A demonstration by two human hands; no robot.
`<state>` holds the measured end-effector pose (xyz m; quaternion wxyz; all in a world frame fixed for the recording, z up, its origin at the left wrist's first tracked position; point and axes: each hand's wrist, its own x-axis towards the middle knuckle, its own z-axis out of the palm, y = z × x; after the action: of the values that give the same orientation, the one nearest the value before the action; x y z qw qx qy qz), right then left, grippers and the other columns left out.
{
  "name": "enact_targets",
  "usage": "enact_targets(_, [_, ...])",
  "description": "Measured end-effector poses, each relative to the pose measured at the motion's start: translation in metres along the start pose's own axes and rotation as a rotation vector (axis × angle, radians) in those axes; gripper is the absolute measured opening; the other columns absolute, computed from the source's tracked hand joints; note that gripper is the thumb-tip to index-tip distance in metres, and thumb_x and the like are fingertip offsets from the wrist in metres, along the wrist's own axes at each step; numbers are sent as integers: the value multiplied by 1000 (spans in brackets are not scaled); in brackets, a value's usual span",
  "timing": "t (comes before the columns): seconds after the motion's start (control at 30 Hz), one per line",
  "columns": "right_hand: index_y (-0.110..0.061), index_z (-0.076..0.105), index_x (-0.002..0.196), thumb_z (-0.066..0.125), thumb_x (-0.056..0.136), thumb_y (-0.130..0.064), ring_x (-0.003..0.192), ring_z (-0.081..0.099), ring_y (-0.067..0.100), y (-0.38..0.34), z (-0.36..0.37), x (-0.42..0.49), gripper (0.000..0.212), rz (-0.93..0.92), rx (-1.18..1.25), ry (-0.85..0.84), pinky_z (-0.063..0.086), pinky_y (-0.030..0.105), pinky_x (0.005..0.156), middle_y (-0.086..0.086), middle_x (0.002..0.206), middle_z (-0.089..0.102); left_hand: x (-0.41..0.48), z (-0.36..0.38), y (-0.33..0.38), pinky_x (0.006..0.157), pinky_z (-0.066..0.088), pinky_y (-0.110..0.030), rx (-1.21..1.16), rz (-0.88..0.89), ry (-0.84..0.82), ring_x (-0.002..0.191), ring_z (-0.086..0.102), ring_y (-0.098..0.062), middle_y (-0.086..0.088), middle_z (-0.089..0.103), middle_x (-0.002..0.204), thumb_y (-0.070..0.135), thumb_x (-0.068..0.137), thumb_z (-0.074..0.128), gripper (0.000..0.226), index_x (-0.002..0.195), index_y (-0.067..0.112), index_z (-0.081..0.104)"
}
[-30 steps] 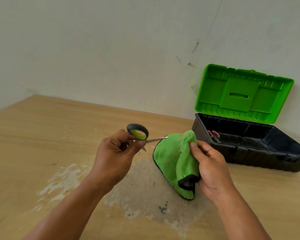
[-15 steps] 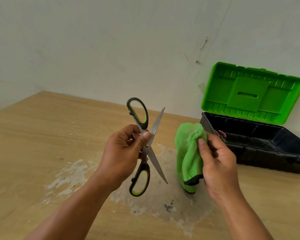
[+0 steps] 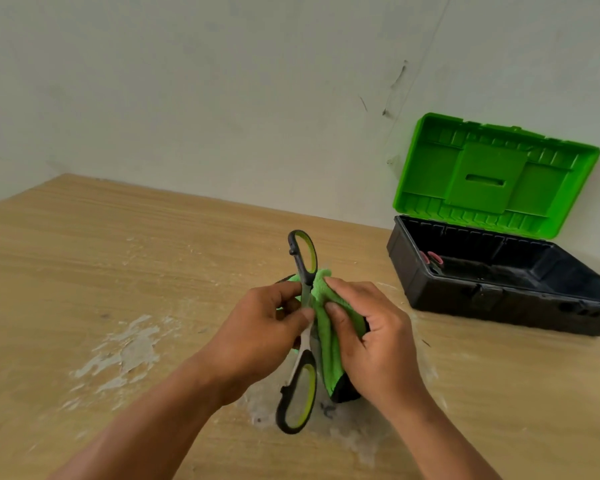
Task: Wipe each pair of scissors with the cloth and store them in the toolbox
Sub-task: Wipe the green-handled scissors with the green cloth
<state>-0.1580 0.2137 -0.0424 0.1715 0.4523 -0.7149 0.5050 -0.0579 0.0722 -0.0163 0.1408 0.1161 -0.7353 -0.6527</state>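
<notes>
My left hand (image 3: 257, 334) pinches a pair of black-and-green-handled scissors (image 3: 300, 389) near their pivot, held above the table with the handles spread wide, one up and one down. My right hand (image 3: 374, 344) grips a green cloth (image 3: 328, 344) with a black hem and presses it against the scissors, so the blades are hidden behind cloth and fingers. At the right stands the toolbox (image 3: 492, 299), a black body with its green lid raised against the wall. Pink-handled scissors (image 3: 432, 259) lie inside at its left end.
The wooden table (image 3: 118, 258) has a worn, pale flaking patch (image 3: 125, 351) under and left of my hands. A grey wall runs close behind the table and the toolbox.
My right hand has brought the cloth left onto the scissors, and the bare blades seen before are now covered. The scissors stay spread in my left hand.
</notes>
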Motion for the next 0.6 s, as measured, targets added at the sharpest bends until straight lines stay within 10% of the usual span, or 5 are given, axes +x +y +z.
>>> enact_targets(0.27, [-17, 72, 125, 63, 93, 10, 109, 67, -2, 8, -21, 14, 43, 62, -65, 88, 49, 10, 94, -9, 115, 73, -1, 3, -2, 76, 62, -47, 18, -20, 37, 81, 75, -26, -3, 74, 96, 7, 97, 57, 21, 103, 23, 69])
enact_targets(0.6, [-10, 74, 123, 63, 99, -27, 94, 66, 7, -1, -12, 7, 31, -100, -212, -29, 56, 18, 78, 1, 102, 67, -4, 4, 3, 43, 41, -14, 106, -1, 78, 56, 64, -15, -7, 70, 90, 13, 100, 53, 12, 102, 20, 63])
